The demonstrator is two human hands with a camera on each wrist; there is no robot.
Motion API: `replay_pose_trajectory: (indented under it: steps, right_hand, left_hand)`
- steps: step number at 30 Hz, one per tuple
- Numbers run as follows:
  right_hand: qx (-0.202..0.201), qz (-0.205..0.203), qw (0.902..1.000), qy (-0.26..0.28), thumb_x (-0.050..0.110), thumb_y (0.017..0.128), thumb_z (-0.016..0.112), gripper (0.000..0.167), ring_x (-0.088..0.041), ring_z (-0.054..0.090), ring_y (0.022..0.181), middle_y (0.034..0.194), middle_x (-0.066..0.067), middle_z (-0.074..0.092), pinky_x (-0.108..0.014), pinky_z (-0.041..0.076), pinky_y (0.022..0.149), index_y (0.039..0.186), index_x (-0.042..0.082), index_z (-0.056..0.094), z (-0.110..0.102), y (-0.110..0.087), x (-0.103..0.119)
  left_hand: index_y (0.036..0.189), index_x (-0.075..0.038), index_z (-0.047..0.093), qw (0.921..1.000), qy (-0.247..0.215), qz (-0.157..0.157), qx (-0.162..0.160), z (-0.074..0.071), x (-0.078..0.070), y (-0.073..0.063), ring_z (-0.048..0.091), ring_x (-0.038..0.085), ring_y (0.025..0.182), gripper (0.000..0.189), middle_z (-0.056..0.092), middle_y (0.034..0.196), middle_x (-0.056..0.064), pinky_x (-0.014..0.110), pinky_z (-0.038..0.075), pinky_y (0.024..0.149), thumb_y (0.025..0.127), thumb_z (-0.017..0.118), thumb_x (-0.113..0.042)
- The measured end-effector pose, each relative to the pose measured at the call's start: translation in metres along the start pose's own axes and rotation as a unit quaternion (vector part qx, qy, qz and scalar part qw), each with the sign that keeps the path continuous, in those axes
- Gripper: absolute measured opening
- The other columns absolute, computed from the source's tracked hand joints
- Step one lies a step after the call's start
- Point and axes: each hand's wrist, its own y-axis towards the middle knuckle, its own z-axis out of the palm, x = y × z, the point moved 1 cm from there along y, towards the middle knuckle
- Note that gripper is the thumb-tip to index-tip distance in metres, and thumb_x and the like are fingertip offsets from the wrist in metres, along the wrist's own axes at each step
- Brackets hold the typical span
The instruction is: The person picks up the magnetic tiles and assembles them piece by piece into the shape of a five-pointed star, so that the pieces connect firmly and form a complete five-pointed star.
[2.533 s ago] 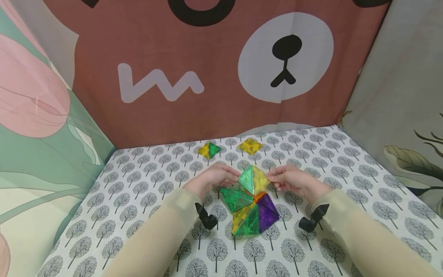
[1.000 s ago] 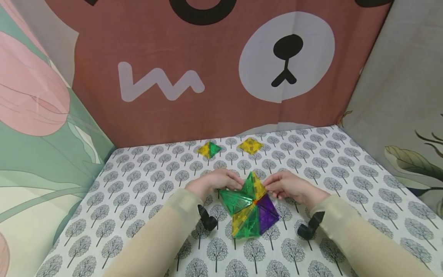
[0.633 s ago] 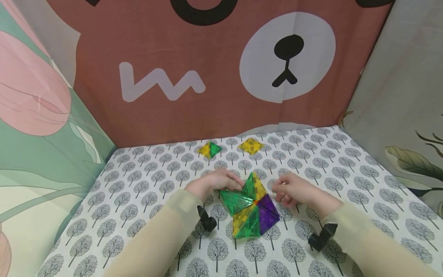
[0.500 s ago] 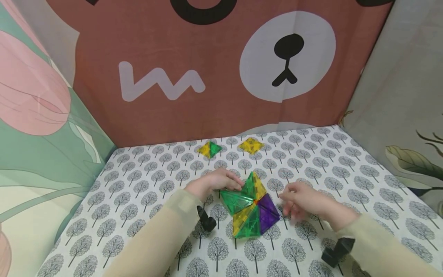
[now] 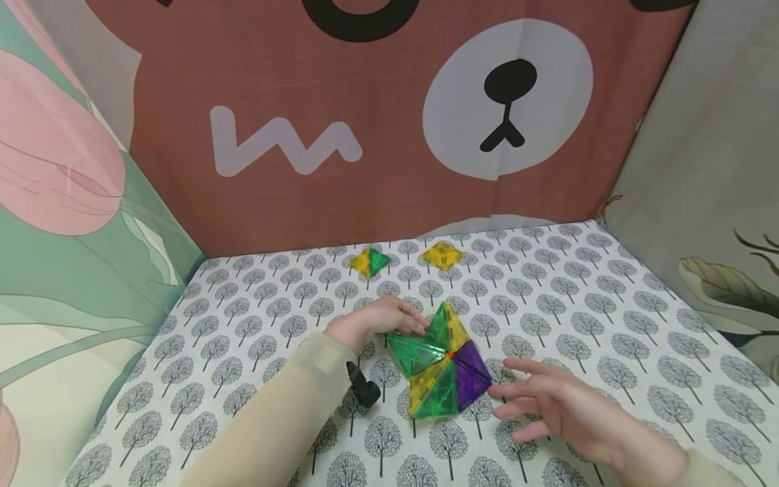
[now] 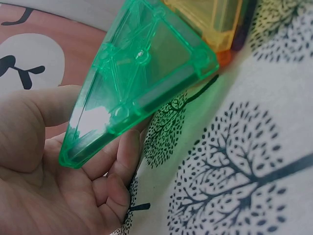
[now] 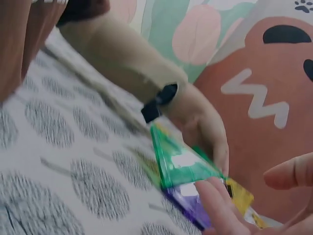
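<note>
In the head view, translucent triangular magnetic tiles, green (image 5: 443, 396), yellow (image 5: 456, 326) and purple (image 5: 472, 376), form a star-like raised shape on the cloth. A bit of orange shows at its middle. My left hand (image 5: 385, 320) holds the upper left side of this shape at a green tile. The left wrist view has the thumb behind a green magnetic tile (image 6: 134, 63) and curled fingers below it; the exact contact is partly hidden. My right hand (image 5: 560, 406), fingers spread, holds nothing and is right of the purple tile.
Two flat pieces lie farther back: a yellow-green diamond (image 5: 370, 262) and a yellow diamond (image 5: 442, 256). A white cloth with tree prints (image 5: 274, 379) covers the table. Printed curtains stand behind (image 5: 292, 216) and at both sides.
My right hand has let go of the yellow tile, moved right and toward me, and spread its fingers. The green-yellow pair was lowered against the other tiles. My left hand stays there.
</note>
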Motion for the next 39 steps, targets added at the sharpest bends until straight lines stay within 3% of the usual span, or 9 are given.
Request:
replay_pose_trajectory:
  steps: [7,11,14,16,18,21,29,35,39]
  right_hand:
    - [0.000,-0.025,0.9996,0.017,0.014,0.103,0.043,0.077,-0.034,0.059,0.116,0.146,-0.028,0.041,-0.048,0.053,0.092,0.155,0.004,-0.013,0.005,0.002,0.001]
    - [-0.021,-0.032,0.9993,0.008,0.019,0.105,0.042,0.077,-0.030,0.059,0.115,0.149,-0.031,0.034,-0.044,0.054,0.091,0.155,0.004,-0.014,0.005,0.010,0.004]
    - [-0.038,-0.033,0.9987,-0.001,0.025,0.106,0.040,0.077,-0.028,0.060,0.113,0.152,-0.034,0.025,-0.042,0.053,0.092,0.155,0.004,-0.014,0.005,0.019,0.009]
    - [-0.047,-0.034,0.9983,-0.006,0.030,0.106,0.039,0.077,-0.026,0.060,0.111,0.153,-0.035,0.021,-0.042,0.053,0.092,0.155,0.004,-0.014,0.005,0.024,0.012]
    - [-0.059,-0.031,0.9978,-0.009,0.036,0.106,0.039,0.078,-0.025,0.062,0.107,0.153,-0.035,0.021,-0.041,0.054,0.090,0.156,0.006,-0.013,0.005,0.030,0.016]
    - [-0.057,-0.027,0.9979,-0.010,0.042,0.106,0.038,0.078,-0.021,0.064,0.099,0.153,-0.035,0.021,-0.036,0.056,0.085,0.156,0.008,-0.012,0.002,0.039,0.021]
    - [-0.022,-0.016,0.9996,-0.009,0.051,0.105,0.037,0.079,-0.009,0.063,0.076,0.152,-0.037,0.020,-0.020,0.055,0.067,0.156,0.005,-0.002,-0.008,0.067,0.033]
    - [0.009,-0.007,0.9989,-0.045,0.054,0.104,0.034,0.080,-0.010,0.062,0.074,0.152,-0.037,0.020,-0.020,0.054,0.064,0.157,0.005,-0.003,-0.009,0.086,0.041]
    - [0.020,0.003,0.9979,-0.061,0.055,0.104,0.034,0.081,-0.010,0.062,0.071,0.153,-0.036,0.022,-0.022,0.054,0.061,0.157,0.006,-0.002,-0.007,0.095,0.045]
  left_hand:
    - [0.106,-0.014,0.076,0.9998,-0.005,-0.014,-0.010,-0.002,0.004,-0.003,0.064,0.016,0.093,0.016,0.071,0.101,-0.004,0.044,0.046,0.098,0.091,0.070,-0.020]
    - [0.105,-0.015,0.076,0.9994,0.001,-0.029,-0.022,-0.005,0.006,-0.009,0.064,0.016,0.093,0.015,0.071,0.099,-0.004,0.046,0.045,0.100,0.093,0.068,-0.022]
    - [0.105,-0.014,0.076,0.9990,0.001,-0.036,-0.027,-0.008,0.008,-0.016,0.065,0.015,0.089,0.016,0.071,0.099,-0.004,0.039,0.049,0.093,0.094,0.067,-0.022]
    - [0.108,-0.011,0.075,0.9985,-0.023,-0.042,-0.027,-0.009,0.011,-0.021,0.065,0.014,0.082,0.019,0.071,0.098,-0.001,0.032,0.051,0.078,0.093,0.067,-0.018]
    - [0.113,-0.006,0.073,0.9970,-0.052,-0.049,-0.030,-0.009,0.014,-0.027,0.063,0.012,0.073,0.023,0.072,0.096,0.002,0.025,0.046,0.063,0.092,0.067,-0.013]
    - [0.119,-0.001,0.068,0.9928,-0.097,-0.057,-0.040,-0.007,0.018,-0.037,0.059,0.010,0.062,0.030,0.073,0.092,0.007,0.020,0.037,0.051,0.090,0.067,-0.008]
    - [0.127,0.006,0.058,0.9747,-0.206,-0.066,-0.057,0.002,0.033,-0.070,0.062,0.011,0.061,0.037,0.072,0.104,0.010,0.017,0.046,0.048,0.093,0.059,-0.007]
    - [0.131,0.007,0.054,0.9599,-0.268,-0.058,-0.059,0.012,0.039,-0.093,0.067,0.013,0.065,0.041,0.071,0.111,0.012,0.018,0.051,0.051,0.093,0.057,-0.006]
    - [0.129,0.010,0.052,0.9570,-0.281,-0.050,-0.054,0.015,0.040,-0.103,0.067,0.014,0.066,0.041,0.070,0.111,0.013,0.020,0.053,0.052,0.091,0.056,-0.005]
